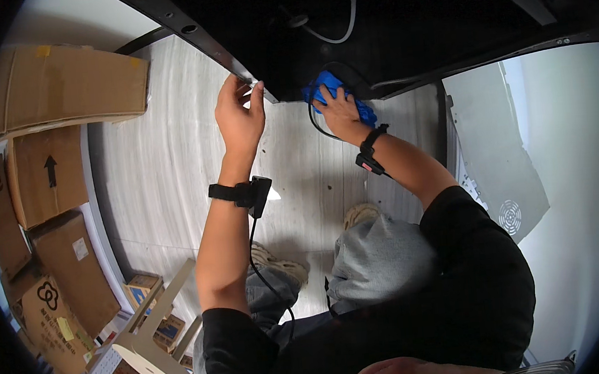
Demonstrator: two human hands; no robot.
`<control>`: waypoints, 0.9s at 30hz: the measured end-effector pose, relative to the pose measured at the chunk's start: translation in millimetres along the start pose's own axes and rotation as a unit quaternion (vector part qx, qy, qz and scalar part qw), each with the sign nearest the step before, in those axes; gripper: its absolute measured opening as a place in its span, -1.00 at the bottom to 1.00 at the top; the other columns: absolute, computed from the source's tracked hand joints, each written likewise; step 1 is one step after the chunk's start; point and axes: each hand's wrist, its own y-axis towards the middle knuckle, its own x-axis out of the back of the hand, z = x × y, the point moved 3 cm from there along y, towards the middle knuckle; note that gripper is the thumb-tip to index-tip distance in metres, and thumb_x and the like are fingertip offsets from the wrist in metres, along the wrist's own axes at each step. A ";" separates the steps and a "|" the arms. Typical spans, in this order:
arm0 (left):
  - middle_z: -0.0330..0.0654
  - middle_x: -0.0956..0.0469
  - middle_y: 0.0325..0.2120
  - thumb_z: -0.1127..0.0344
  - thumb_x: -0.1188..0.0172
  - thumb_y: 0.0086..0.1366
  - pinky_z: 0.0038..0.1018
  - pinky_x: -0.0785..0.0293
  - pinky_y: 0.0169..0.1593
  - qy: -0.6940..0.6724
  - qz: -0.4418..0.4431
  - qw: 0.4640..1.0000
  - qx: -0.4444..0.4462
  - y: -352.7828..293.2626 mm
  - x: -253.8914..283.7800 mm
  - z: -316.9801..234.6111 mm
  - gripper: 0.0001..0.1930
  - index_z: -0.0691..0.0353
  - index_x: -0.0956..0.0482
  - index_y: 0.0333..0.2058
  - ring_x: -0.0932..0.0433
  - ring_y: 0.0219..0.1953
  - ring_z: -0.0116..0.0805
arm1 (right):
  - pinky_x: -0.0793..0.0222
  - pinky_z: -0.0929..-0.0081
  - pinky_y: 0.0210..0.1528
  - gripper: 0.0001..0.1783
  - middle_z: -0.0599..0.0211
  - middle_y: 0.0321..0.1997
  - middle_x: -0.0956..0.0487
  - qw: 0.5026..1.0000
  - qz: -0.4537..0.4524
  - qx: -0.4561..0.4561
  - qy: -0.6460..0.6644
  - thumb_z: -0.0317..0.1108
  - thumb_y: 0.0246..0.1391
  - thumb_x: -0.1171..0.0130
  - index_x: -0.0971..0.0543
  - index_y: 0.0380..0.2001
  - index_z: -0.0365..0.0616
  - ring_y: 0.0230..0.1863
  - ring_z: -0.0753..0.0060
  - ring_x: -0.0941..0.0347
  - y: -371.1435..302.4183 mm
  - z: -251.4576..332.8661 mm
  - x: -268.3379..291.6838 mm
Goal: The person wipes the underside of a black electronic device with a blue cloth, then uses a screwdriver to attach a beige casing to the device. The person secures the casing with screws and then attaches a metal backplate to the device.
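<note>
A tall black metal cabinet [414, 30] fills the top of the head view, its dark inside facing me. My left hand [240, 121] has its fingers curled around the lower end of the cabinet's left metal edge. Against the cabinet's bottom, my right hand [341, 113] presses down on a crumpled blue cloth [366, 114], fingers over the top of it. Part of the cloth is hidden under that hand. A black cable [316, 119] loops beside the cloth, and a grey cable [354, 14] hangs inside the cabinet.
Cardboard boxes [80, 85] are stacked along the left side. A beige stand-like piece [154, 356] stands at lower left. On the right, a grey perforated panel [497, 150] leans on the wall. Dark specks and a white scrap [275, 194] lie on the pale floor [171, 162].
</note>
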 end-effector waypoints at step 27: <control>-0.11 -0.60 -0.38 0.22 -0.35 0.09 -0.40 -0.52 -0.38 0.092 -0.038 0.995 0.008 5.0 -2.2 -1.7 -0.67 0.27 -0.40 -0.35 -0.66 -0.31 -0.21 | -0.36 -0.16 -0.01 -0.28 -0.13 0.32 -0.04 0.975 0.055 -0.215 0.031 -0.30 0.03 -0.13 -0.21 0.30 0.05 0.12 -0.37 -0.21 -41.3 -43.9 -12.9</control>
